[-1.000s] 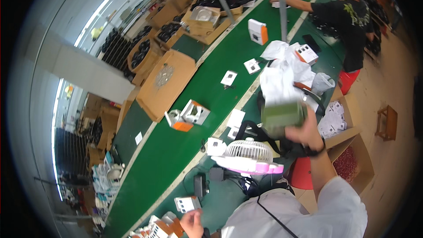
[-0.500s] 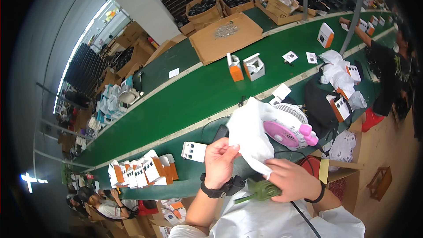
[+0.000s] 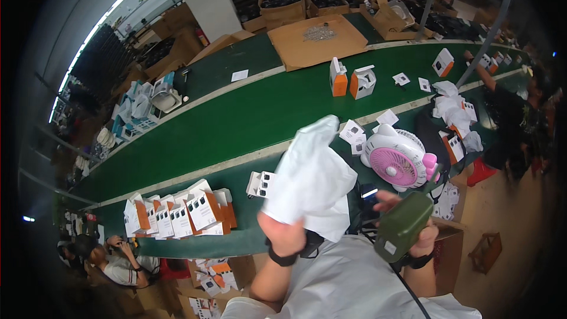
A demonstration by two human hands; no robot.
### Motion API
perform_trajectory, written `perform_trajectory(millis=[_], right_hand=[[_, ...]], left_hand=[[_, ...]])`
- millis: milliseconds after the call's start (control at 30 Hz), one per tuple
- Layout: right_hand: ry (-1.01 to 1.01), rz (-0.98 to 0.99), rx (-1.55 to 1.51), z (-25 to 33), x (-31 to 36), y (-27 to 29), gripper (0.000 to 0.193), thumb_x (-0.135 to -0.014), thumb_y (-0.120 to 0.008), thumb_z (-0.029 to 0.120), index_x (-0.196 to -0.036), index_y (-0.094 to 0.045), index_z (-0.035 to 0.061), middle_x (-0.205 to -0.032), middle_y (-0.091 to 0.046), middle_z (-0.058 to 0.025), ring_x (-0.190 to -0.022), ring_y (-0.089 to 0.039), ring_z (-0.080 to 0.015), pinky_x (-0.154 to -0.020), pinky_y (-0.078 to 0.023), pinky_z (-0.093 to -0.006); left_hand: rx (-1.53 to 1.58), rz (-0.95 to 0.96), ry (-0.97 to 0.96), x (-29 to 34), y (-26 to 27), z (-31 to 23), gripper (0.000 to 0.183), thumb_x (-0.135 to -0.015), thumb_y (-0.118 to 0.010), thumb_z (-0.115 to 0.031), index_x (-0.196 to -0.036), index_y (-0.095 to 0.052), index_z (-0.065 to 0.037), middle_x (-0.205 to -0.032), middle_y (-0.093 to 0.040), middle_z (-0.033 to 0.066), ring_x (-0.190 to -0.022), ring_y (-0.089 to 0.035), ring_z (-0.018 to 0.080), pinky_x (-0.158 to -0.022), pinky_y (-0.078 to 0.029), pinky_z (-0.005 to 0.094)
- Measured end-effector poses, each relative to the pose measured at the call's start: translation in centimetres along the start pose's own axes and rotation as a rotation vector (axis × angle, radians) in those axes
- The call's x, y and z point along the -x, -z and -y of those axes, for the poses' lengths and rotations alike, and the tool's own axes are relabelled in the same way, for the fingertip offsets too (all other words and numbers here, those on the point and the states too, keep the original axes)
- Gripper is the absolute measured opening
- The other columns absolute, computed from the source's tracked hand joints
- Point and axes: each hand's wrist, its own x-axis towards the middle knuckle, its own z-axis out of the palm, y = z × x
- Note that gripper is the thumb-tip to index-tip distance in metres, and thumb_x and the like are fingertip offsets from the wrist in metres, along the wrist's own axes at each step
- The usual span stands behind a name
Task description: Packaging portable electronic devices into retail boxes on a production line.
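My left hand [image 3: 283, 236] grips the lower edge of a limp white bag [image 3: 313, 180], which stands up above it over the near side of the bench. In my right hand [image 3: 426, 238] is a dark green, rounded box-shaped device [image 3: 404, 225] with a pale label on it. My fingers and thumb wrap its sides. A pink and white desk fan [image 3: 394, 162] stands just beyond the device. Behind the bag, an opened white box [image 3: 260, 184] lies partly hidden. A dark object with a lit spot [image 3: 369, 194] sits between the bag and the device.
Several white-and-orange boxes [image 3: 177, 215] stand in a row on the left of the bench. Across the green conveyor belt [image 3: 218, 136] lies a flat cardboard sheet [image 3: 319, 41]. Two open boxes [image 3: 362, 82] stand on the belt. Co-workers sit at lower left and far right.
My right hand has let go of the bag and now holds the green device, raised and turned. The left hand has moved left with the bag, which has opened out.
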Motion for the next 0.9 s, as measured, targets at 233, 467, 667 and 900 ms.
perform_trajectory(millis=[233, 467, 667, 900], right_hand=[[-0.227, -0.02, -0.237, -3.7, 0.3, -3.5, 0.083, -0.062, -0.07, 0.041, -0.133, -0.047, 0.0068, -0.144, -0.028, -0.0303, -0.129, -0.037, -0.0427, -0.101, -0.039, -0.0526], [-0.069, 0.045, -0.39, -3.0, 0.6, -7.1, 0.077, -0.071, -0.066, 0.041, -0.135, -0.042, 0.0056, -0.14, -0.037, -0.0271, -0.125, -0.042, -0.0397, -0.101, -0.039, -0.0517], [0.039, -0.221, -0.154, -5.7, -1.7, -9.0, 0.061, -0.079, -0.063, 0.028, -0.13, -0.044, 0.0013, -0.124, -0.055, -0.0145, -0.112, -0.055, -0.0275, -0.095, -0.045, -0.0414], [0.109, -0.204, 0.216, -8.8, -2.4, -10.4, 0.056, -0.076, -0.069, 0.01, -0.125, -0.044, -0.0019, -0.117, -0.057, -0.0127, -0.104, -0.059, -0.0201, -0.089, -0.048, -0.0331]], left_hand=[[-0.202, 0.359, -0.499, 0.3, 1.7, -1.0, 0.037, -0.062, -0.077, -0.004, -0.096, -0.065, 0.006, -0.11, -0.062, 0.0251, -0.098, -0.062, 0.0433, -0.083, -0.052, 0.0429], [-0.464, 0.589, -0.647, -0.7, 4.4, -1.7, 0.033, -0.058, -0.05, 0.005, -0.087, -0.061, 0.013, -0.106, -0.064, 0.0217, -0.096, -0.063, 0.0356, -0.082, -0.054, 0.0417], [-0.264, 0.758, -0.598, -0.3, 5.7, -0.3, 0.011, -0.067, -0.055, -0.002, -0.077, -0.057, 0.004, -0.111, -0.06, 0.022, -0.103, -0.06, 0.0348, -0.086, -0.05, 0.0421], [0.602, 0.261, 0.721, 0.6, 5.0, 1.0, 0.02, -0.089, -0.052, 0.002, -0.109, -0.054, 0.005, -0.105, -0.063, 0.0124, -0.095, -0.061, 0.0162, -0.084, -0.046, 0.0271]])
